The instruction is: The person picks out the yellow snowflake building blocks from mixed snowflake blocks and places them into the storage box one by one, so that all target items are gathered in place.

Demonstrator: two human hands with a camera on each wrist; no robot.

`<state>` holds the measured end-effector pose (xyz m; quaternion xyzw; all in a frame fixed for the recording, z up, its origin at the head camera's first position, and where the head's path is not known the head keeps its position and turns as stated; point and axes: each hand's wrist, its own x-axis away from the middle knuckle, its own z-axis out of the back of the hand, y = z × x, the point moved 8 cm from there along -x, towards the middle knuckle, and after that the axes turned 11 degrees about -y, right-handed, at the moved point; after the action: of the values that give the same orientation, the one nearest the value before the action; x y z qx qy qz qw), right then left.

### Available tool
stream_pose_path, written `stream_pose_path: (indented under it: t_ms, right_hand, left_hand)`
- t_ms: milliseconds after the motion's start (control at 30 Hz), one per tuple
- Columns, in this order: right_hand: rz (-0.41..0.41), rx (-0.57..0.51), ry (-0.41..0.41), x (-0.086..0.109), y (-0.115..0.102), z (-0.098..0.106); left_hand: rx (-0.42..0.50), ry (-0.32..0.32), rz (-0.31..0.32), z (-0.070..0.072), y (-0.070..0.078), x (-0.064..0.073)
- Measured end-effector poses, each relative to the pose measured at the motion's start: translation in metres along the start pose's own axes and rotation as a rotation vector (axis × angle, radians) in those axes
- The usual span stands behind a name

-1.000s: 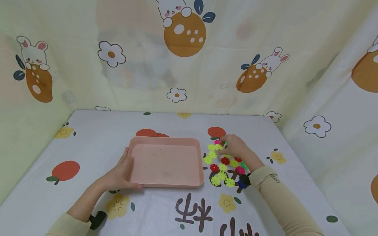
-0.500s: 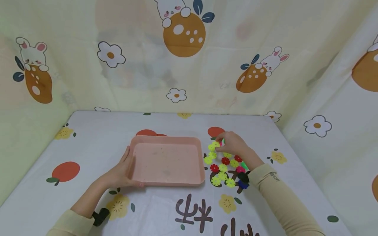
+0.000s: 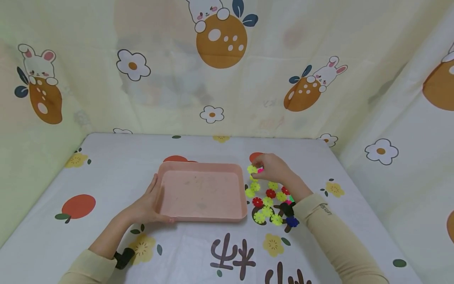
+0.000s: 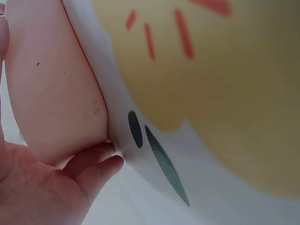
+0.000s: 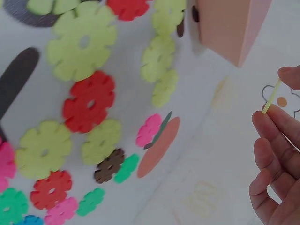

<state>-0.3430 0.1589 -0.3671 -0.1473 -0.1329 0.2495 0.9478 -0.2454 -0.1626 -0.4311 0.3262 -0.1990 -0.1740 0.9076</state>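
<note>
My left hand [image 3: 143,207] grips the left side of a shallow pink tray [image 3: 202,191], thumb along its front edge and fingers against its left wall. The left wrist view shows that hand at the corner of the tray [image 4: 56,93]. Right of the tray, my right hand [image 3: 274,169] pinches a yellow-green snowflake disc [image 5: 272,97], which appears edge-on in the right wrist view between thumb and fingertips. Below that hand, loose snowflake discs lie spread on the cloth, among them yellow-green [image 3: 267,212], red [image 3: 257,202] and blue [image 3: 292,221] ones. My right arm hides some of them.
A white patterned tablecloth [image 3: 184,252] covers the table. Behind it hangs a printed curtain [image 3: 166,98], which continues along both sides. Green, brown and pink discs [image 5: 149,130] also lie in the right-hand spread.
My right hand has moved left toward the tray, carrying a yellow-green disc. The tray and my left hand have shifted slightly away from me and to the right.
</note>
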Motion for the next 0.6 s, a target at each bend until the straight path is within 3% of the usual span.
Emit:
stream_pose_path:
  t_ms: [233, 600]
  right_hand:
    - [0.06, 0.018, 0.007, -0.008, -0.017, 0.004]
    - [0.029, 0.012, -0.024, -0.024, -0.039, 0.004]
  left_hand:
    - [0.015, 0.004, -0.003, -0.002, -0.001, 0.0]
    - [0.027, 0.014, 0.027, -0.005, -0.002, 0.002]
